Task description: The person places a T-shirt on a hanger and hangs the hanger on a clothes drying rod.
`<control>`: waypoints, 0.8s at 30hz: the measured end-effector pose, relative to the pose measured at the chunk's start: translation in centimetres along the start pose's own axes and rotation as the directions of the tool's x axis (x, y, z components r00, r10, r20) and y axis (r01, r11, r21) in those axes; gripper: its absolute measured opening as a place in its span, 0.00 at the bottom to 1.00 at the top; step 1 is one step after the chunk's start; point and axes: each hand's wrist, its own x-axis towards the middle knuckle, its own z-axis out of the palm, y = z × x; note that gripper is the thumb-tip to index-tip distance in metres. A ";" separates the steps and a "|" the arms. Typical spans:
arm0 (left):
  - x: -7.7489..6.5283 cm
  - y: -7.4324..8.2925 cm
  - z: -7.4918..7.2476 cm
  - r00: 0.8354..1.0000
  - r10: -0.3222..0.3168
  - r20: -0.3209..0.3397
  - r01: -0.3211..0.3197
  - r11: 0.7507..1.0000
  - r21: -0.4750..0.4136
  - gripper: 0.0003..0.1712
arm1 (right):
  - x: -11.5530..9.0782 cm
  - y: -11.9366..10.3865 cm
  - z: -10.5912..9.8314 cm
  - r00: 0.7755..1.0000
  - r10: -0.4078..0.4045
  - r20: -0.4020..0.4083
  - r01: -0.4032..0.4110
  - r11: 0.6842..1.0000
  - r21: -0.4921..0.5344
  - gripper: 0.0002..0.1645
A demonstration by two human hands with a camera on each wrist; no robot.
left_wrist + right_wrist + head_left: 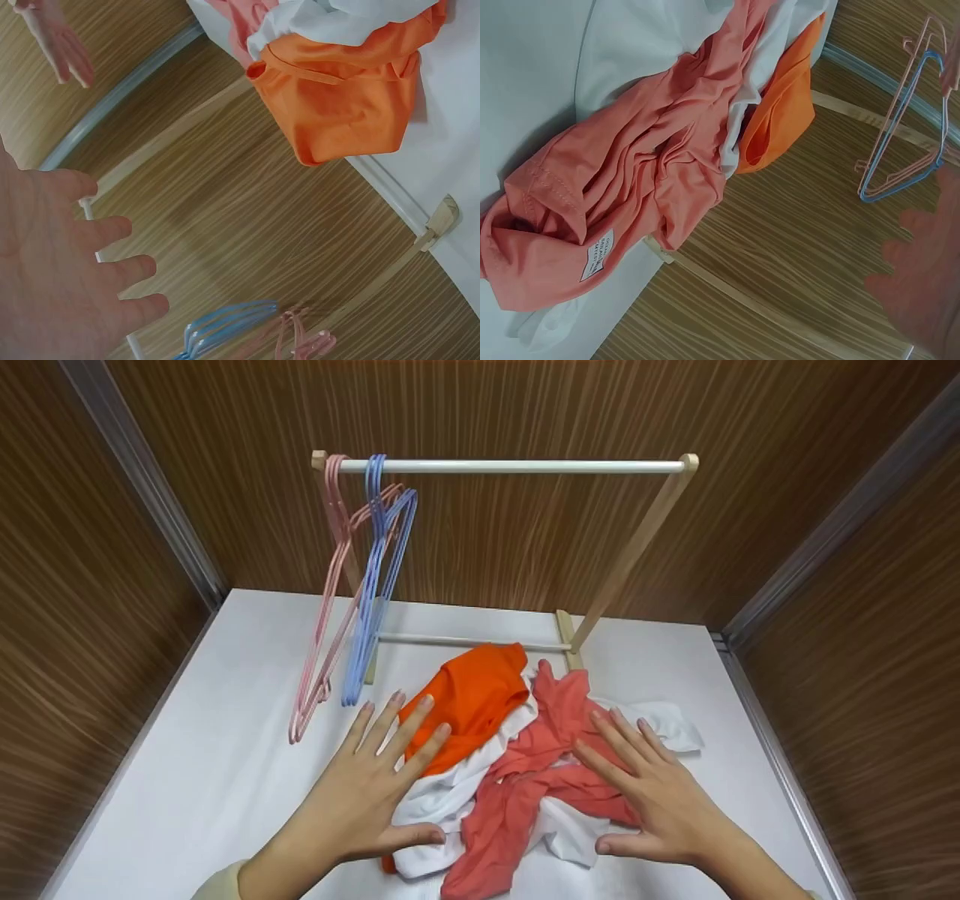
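Both hands hover palm down with fingers spread over a pile of crumpled clothes, holding nothing. My left hand (pixel 367 795) overlaps the left edge of an orange garment (pixel 472 705) and a white garment (pixel 435 802) in the head view. My right hand (pixel 660 795) is over the right side of a coral-pink garment (pixel 517 795), which has a small white label (pixel 597 255) in the right wrist view. More white cloth (pixel 660 721) shows behind the right fingers, and another white piece (pixel 570 832) lies between the hands.
Behind the pile stands a rack with a white top rail (pixel 510 466) and wooden posts (pixel 634 551). Several pink hangers (pixel 330 577) and blue hangers (pixel 375 562) hang at its left end. Wood-grain walls (pixel 862 660) enclose the white table (pixel 187 735) on three sides.
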 end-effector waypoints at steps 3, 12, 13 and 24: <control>-0.1 -0.2 0.0 1.000 -0.002 -0.005 0.002 1.000 -0.024 0.61 | 0.0 0.3 0.2 1.000 0.002 -0.003 -0.002 1.000 0.001 0.60; 0.4 -1.7 -0.2 0.954 0.022 -0.298 -0.044 0.997 -0.068 0.38 | 0.0 0.7 1.1 0.994 0.049 0.094 -0.051 0.999 0.012 0.57; 0.5 -1.9 -0.2 0.944 0.020 -0.330 -0.044 0.997 -0.066 0.35 | 0.0 0.9 1.2 0.994 0.054 0.098 -0.057 0.998 0.020 0.56; 1.6 -4.6 -1.3 0.873 -0.138 -0.467 0.124 0.990 -0.061 0.24 | -0.3 2.2 3.0 0.994 0.068 0.087 -0.073 0.995 0.064 0.50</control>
